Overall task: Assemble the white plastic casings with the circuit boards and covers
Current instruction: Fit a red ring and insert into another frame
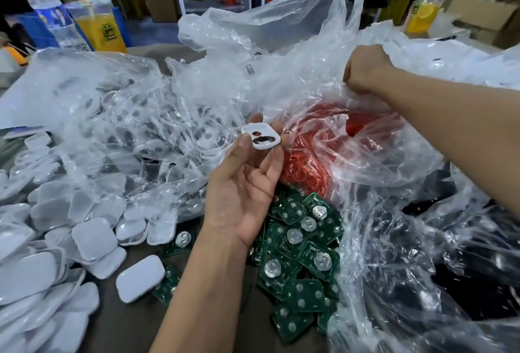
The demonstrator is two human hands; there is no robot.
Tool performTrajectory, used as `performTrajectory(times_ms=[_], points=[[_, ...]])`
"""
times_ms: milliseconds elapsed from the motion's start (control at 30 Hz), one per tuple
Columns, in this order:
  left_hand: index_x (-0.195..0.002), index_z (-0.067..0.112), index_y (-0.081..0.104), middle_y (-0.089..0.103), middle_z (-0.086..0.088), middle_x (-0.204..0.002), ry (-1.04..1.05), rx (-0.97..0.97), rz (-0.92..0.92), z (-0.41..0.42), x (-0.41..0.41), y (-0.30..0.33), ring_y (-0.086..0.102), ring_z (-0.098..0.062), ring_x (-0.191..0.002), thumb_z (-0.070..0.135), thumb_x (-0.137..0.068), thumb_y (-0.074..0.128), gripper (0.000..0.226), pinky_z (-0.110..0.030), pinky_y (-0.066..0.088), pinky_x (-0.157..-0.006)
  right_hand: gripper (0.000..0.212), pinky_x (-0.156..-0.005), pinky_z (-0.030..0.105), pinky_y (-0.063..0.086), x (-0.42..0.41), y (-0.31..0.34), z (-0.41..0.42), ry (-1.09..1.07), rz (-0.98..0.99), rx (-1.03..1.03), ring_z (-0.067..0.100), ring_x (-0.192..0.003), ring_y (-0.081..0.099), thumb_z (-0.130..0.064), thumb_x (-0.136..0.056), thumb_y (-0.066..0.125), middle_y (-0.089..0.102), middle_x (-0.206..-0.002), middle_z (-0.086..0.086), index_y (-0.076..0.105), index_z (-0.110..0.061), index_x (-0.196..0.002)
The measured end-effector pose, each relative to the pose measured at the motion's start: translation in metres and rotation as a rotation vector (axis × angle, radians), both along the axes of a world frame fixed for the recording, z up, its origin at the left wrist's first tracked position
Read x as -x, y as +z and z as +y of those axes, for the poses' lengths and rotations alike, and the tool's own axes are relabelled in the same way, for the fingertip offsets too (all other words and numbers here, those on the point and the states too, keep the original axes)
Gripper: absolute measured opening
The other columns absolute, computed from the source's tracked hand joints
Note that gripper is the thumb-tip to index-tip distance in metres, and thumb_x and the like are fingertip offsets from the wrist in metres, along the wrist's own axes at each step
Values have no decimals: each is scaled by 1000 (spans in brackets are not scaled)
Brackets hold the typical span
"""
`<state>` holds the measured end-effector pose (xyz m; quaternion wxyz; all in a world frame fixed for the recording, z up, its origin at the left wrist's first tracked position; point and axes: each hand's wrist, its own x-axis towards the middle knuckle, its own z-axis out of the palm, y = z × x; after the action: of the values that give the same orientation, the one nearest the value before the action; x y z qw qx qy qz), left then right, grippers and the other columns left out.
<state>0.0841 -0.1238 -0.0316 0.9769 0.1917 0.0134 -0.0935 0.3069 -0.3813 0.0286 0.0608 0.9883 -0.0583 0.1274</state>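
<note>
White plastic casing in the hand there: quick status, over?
Left hand pinches small white plastic casing at fingertips. Right hand grips crinkled clear plastic bag. Green circuit boards piled below, untouched. Bags crowd the table.

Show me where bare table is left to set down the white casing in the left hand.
Bare brown tabletop shows near the front edge, between the heap of white plastic covers and the pile of green circuit boards, beside the left forearm. Elsewhere it is crowded: crumpled clear plastic bags cover the centre and right, where the right hand grips one.
</note>
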Motion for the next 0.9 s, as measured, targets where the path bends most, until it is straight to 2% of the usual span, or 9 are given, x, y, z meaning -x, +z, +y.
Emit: performTrajectory(times_ms=[67, 100, 200, 333, 433, 500, 567, 767, 900], points=[[-131, 2, 66, 69, -23, -124, -2, 2, 6, 0, 0, 0, 72, -34, -102, 11, -77, 77, 55, -31, 62, -81, 18, -66, 31, 47, 9, 7, 1, 29, 69, 62, 38, -100, 63, -5, -92, 61, 66, -105, 16, 70, -1, -106], [-128, 2, 67, 70, -23, -122, -9, -4, 2, 0, 0, 1, 73, -34, -101, 11, -75, 79, 55, -32, 62, -81, 13, -63, 31, 43, 12, 10, 1, 51, 99, 77, 38, -94, 61, -4, -92, 60, 64, -100, 18, 68, 1, -101], [-122, 5, 70, 72, -23, -117, -26, -37, -9, 1, 1, 2, 74, -33, -97, 11, -74, 79, 50, -31, 63, -78, 11, -76, 37, 48, 21, 18, 3, 119, 189, 109, 40, -94, 61, -2, -92, 61, 65, -104, 22, 68, 5, -98], [-118, 0, 69, 71, -26, -115, -57, -75, 19, 3, 0, 6, 74, -35, -95, 5, -85, 67, 34, -30, 63, -76, 22, -91, 41, 57, 27, 28, -1, 154, 57, 93, 36, -104, 70, -2, -91, 62, 74, -113, 18, 77, 1, -107], [-130, -3, 55, 70, -29, -118, -89, -237, 33, 9, -3, 13, 74, -35, -96, -2, -82, 59, 48, -27, 62, -72, 22, -90, 43, 60, 32, 27, -4, 136, 2, 7, 32, -101, 72, 2, -87, 66, 78, -106, 13, 83, -7, -97], [-130, -4, 54, 71, -29, -115, -94, -352, 34, 13, -4, 16, 74, -33, -96, -7, -85, 56, 45, -24, 62, -71, 24, -85, 41, 61, 34, 24, -4, 101, -75, -99, 31, -95, 71, 4, -87, 69, 77, -103, 11, 84, -14, -93], [-127, -5, 57, 73, -27, -111, -82, -429, 52, 15, -4, 17, 76, -30, -96, -12, -91, 52, 37, -22, 61, -71, 24, -81, 40, 58, 34, 22, -4, 81, -140, -111, 34, -94, 69, 4, -87, 71, 76, -102, 13, 82, -17, -94], [-113, -4, 67, 76, -22, -101, 30, -562, 91, 9, -3, 17, 78, -27, -88, -16, -90, 54, 29, -20, 60, -66, 10, -86, 44, 60, 36, 20, -8, 26, -166, -162, 39, -94, 69, -3, -85, 81, 74, -103, 20, 81, -6, -95], [-120, 6, 66, 77, -22, -98, 180, -592, 94, 6, -3, 14, 77, -28, -79, -20, -90, 55, 41, -20, 58, -60, 13, -90, 44, 59, 39, 17, -15, -10, -106, -172, 40, -101, 68, -5, -90, 76, 72, -109, 22, 80, -1, -101]])
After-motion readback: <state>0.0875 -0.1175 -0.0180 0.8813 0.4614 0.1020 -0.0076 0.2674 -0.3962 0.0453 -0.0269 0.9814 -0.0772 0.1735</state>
